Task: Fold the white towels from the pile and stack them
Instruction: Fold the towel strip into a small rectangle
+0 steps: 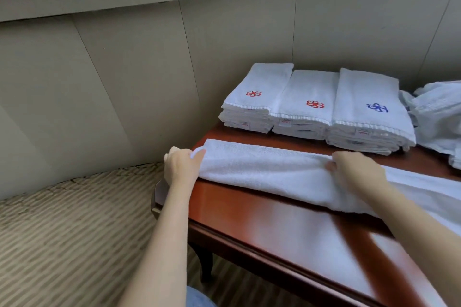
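On the table (239,209), left hand (180,166) pinches the towel (264,169) end; right hand (356,169) grips its fold, fingers curled.

A single wide-angle head camera is looking forward and down, sitting close over the tabletop (252,209), which is filling the lower right of the frame. The wall (139,70) is bending across the upper half, and carpet (62,219) is showing lower left.
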The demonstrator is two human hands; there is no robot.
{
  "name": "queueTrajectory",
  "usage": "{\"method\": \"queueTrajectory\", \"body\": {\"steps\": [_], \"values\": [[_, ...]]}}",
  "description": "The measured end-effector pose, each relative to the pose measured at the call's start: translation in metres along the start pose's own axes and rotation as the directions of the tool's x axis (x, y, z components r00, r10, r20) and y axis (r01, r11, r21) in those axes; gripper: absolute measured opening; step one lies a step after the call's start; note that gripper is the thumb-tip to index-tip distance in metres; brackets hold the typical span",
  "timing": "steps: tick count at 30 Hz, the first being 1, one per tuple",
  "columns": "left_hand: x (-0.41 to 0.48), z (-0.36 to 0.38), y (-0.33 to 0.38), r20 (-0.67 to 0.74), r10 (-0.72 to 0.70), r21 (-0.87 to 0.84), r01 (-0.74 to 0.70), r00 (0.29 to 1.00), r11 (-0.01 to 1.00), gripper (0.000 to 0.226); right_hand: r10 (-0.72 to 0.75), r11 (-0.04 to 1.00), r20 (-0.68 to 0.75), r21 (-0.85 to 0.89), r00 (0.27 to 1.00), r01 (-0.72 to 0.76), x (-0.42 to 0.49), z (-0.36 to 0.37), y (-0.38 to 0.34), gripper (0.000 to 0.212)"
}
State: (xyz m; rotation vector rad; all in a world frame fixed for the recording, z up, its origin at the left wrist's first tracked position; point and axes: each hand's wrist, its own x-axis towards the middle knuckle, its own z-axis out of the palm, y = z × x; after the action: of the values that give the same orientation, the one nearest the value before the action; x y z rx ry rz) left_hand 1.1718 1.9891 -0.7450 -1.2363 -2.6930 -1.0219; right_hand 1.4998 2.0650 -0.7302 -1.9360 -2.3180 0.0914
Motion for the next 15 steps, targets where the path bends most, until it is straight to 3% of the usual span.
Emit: {"method": "queueTrajectory", "body": {"steps": [5,11,15], "values": [[0.006,0.013,-0.003,0.044,0.02,-0.234,-0.009,0.999,0.972,0.028,-0.012,1.0,-0.124,-0.026,0.992,0.009,0.001,0.027,0.002,0.031],[0.004,0.016,0.0,-0.002,-0.044,-0.126,0.044,0.999,0.991,0.023,-0.045,0.999,-0.143,-0.028,0.989,0.041,0.017,0.022,0.011,0.029],[0.001,0.018,0.007,0.012,-0.043,0.063,0.042,0.999,0.997,0.019,-0.031,0.999,-0.116,-0.039,0.993,0.027,0.021,0.023,0.006,0.035]]}}
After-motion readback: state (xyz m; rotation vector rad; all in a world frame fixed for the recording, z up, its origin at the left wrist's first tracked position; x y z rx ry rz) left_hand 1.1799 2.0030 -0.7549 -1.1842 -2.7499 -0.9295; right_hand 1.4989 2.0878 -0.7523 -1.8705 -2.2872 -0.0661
